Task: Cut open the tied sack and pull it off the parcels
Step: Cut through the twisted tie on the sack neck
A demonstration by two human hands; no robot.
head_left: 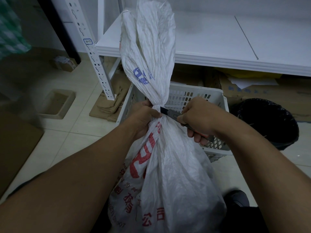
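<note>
Sack [168,174] stands upright; left hand [144,118] grips its tied neck, right hand [196,120] holds knife [170,112] touching the neck from the right.

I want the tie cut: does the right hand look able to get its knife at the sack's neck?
Probably yes: the right hand holds the knife with its blade at the tied neck of the sack; the left hand grips the opposite side, leaving that approach free.
</note>
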